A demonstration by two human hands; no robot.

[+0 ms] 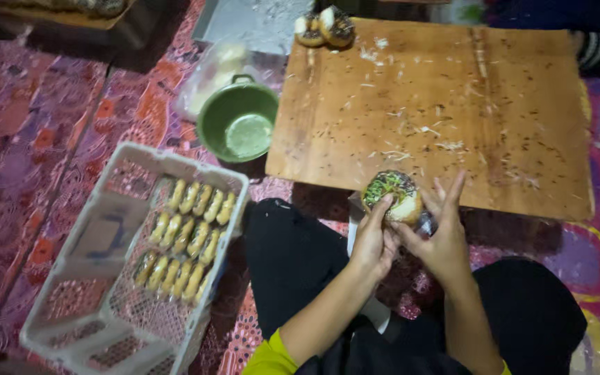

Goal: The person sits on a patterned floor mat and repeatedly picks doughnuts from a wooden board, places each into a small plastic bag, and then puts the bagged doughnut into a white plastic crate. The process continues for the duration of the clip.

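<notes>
Both hands, left hand [375,243] and right hand [442,243], fingers closing around topped doughnut [392,196] in clear wrap, at wooden board's [453,118] near edge | white crate [71,292] left of board holding three packed rows | two doughnuts [324,29] waiting at board's far edge.

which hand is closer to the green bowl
Left. The left hand holds the topped doughnut just right of the green bowl and below it; the right hand is farther right.
</notes>
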